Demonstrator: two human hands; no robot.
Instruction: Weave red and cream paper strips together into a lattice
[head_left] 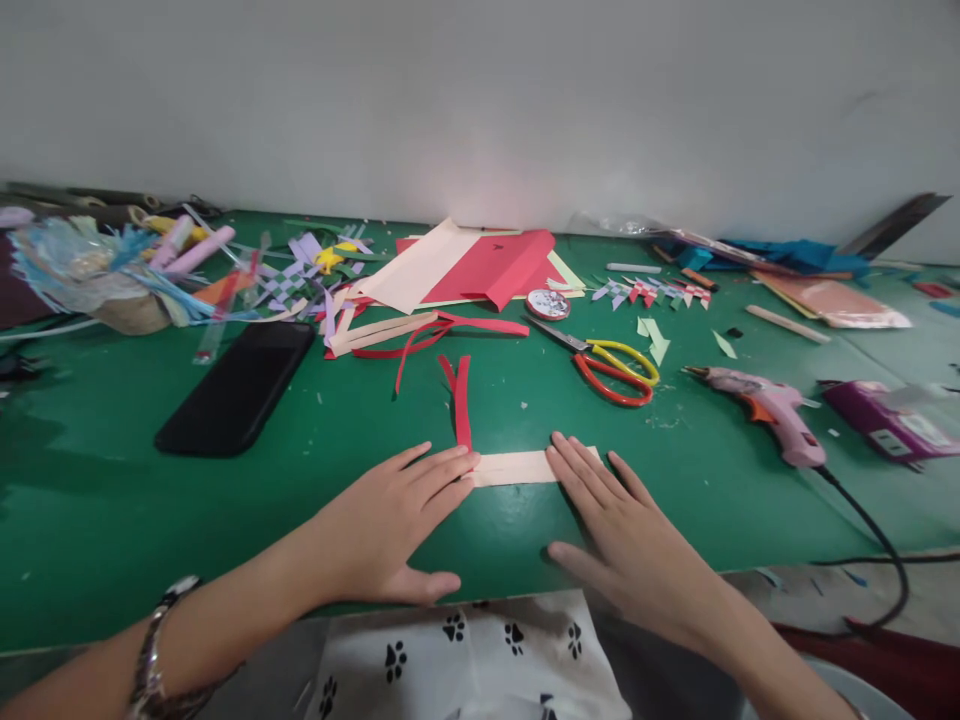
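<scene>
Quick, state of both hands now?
Left hand: open, fingers resting on the left end of the pale peach paper strip.
Right hand: open, fingers laid over the strip's right end.

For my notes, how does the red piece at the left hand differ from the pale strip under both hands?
The red piece runs forward; the pale strip runs sideways. The red piece looks narrower and more strongly coloured than the pale strip. Both rest on the green table.
</scene>
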